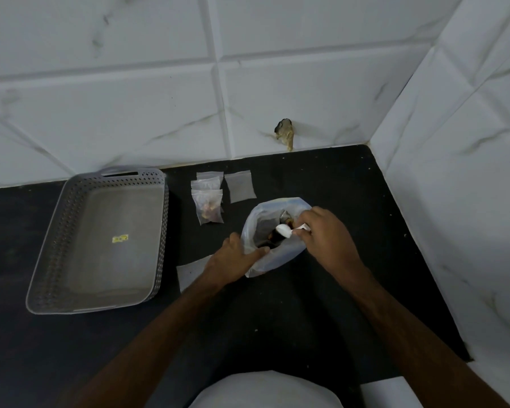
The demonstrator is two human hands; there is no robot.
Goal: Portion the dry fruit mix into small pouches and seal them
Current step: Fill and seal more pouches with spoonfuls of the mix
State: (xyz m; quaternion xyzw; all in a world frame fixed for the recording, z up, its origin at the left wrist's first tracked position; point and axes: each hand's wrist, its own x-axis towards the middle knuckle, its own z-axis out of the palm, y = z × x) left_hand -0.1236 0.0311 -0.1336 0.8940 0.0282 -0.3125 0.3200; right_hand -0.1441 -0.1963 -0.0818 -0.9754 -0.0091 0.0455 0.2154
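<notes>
A large translucent plastic bag (280, 257) of dark dry fruit mix stands open on the black counter (336, 290). My left hand (233, 260) grips the bag's near rim. My right hand (327, 234) pinches the handle of a white plastic spoon (284, 230), whose bowl is inside the bag's mouth. A small zip pouch with dry fruit in it (208, 206) lies to the left of the bag on top of other small pouches. An empty pouch (240, 187) lies beside them. Another empty pouch (193, 272) lies flat under my left wrist.
A grey perforated plastic tray (71, 231) sits at the left of the counter, with only a yellow sticker inside. White marbled tile walls close the back and right sides. A hole with a brownish stain (284, 134) marks the back wall.
</notes>
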